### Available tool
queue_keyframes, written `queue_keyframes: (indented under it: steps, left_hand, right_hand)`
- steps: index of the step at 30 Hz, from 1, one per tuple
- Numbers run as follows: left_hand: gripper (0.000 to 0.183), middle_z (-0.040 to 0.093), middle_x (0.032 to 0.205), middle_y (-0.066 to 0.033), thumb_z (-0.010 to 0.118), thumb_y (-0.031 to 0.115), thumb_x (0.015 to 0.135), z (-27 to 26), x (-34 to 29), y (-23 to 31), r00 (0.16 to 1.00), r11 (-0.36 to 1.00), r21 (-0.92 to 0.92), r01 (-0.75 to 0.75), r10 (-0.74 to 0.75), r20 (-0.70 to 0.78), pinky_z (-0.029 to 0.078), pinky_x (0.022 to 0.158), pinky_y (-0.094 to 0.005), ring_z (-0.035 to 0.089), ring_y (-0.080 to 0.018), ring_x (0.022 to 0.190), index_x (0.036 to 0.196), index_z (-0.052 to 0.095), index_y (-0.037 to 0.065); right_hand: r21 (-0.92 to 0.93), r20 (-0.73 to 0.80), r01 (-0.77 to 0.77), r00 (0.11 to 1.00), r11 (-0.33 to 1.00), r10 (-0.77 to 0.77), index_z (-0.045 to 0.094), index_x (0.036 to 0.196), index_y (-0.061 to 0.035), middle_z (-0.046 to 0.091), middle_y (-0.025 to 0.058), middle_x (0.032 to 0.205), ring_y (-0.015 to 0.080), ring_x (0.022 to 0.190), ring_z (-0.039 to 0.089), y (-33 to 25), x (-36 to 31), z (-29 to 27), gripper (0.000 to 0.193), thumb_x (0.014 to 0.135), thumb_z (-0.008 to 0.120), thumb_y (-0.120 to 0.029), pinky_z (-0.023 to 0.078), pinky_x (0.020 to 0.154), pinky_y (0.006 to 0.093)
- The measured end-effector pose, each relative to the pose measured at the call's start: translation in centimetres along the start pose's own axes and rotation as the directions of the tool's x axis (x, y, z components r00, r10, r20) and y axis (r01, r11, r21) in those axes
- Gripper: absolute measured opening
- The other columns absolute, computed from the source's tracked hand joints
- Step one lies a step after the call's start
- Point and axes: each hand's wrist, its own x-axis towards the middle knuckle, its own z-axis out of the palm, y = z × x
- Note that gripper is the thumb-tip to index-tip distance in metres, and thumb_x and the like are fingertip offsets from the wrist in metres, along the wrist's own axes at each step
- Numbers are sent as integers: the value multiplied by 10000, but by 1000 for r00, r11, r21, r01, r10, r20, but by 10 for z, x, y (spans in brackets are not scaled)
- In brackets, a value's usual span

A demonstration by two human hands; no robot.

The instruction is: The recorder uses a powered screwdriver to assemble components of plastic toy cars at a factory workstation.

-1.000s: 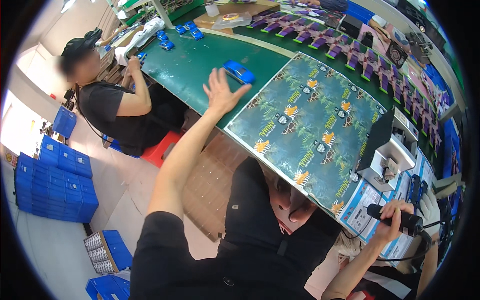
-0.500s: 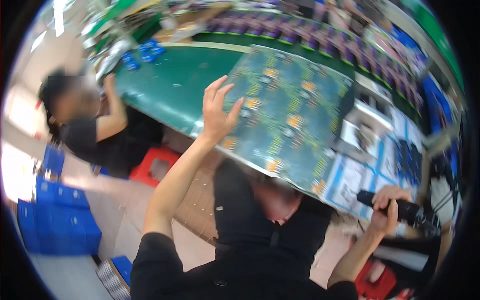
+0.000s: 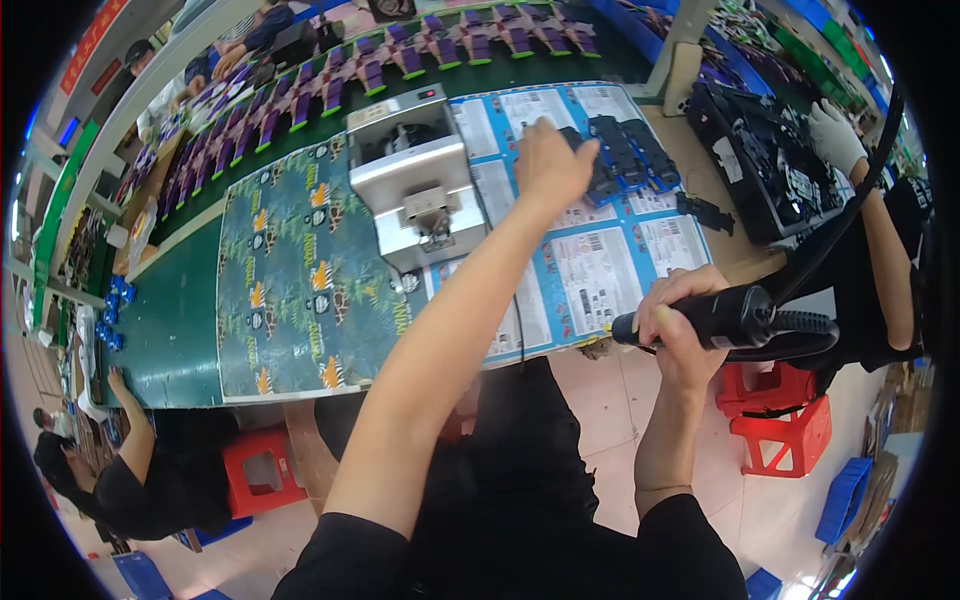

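1. Right of the silver device (image 3: 420, 178), the left hand (image 3: 553, 168) half-curls at blue-black parts (image 3: 620, 155); its hold I cannot tell.
2. Farther right of the device, the right hand (image 3: 685, 325) clasps a black tool (image 3: 742, 315).

The machine (image 3: 415, 178) stands on the counter (image 3: 175, 345); left of it lies the mat (image 3: 285, 270); right of it, the toy cars (image 3: 620, 160). Behind it runs a row of parts (image 3: 369, 75).
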Motion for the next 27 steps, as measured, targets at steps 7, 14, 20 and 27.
queue_keyframes:
  steps: [7,14,20,27]
  left_hand:
    - [560,707,1007,-170,851,335,686,22,1,1,983,965,-190,181,-171,72,469,901,-420,667,-292,977,1060,646,-28]
    - [338,678,839,-44,858,163,686,-48,-63,-1,994,675,-734,76,9,111,503,722,-253,604,-87,784,934,704,-8]
    - [217,679,995,-82,675,143,916,-173,-166,-57,951,245,-962,123,-306,44,546,815,-344,662,-189,893,1089,628,21]
    - [326,668,999,-158,506,354,1014,-183,-181,-128,833,-117,-948,295,-455,315,571,871,-457,680,-280,879,1113,566,49]
  right_hand:
    - [-49,-30,38,999,998,-39,538,867,-4,558,64,669,116,539,515,8,3,-21,250,770,757,-78,428,541,244]
    - [198,-94,72,994,978,-54,497,899,10,527,84,661,141,517,508,-3,9,-12,221,805,681,-71,463,521,282]
    - [321,-54,247,968,914,-243,468,936,-42,447,48,690,137,549,439,-9,37,25,239,918,539,-269,379,559,300]
    - [356,-28,282,956,891,-291,604,857,-13,603,25,639,74,519,550,23,89,158,157,800,750,-1,441,509,213]
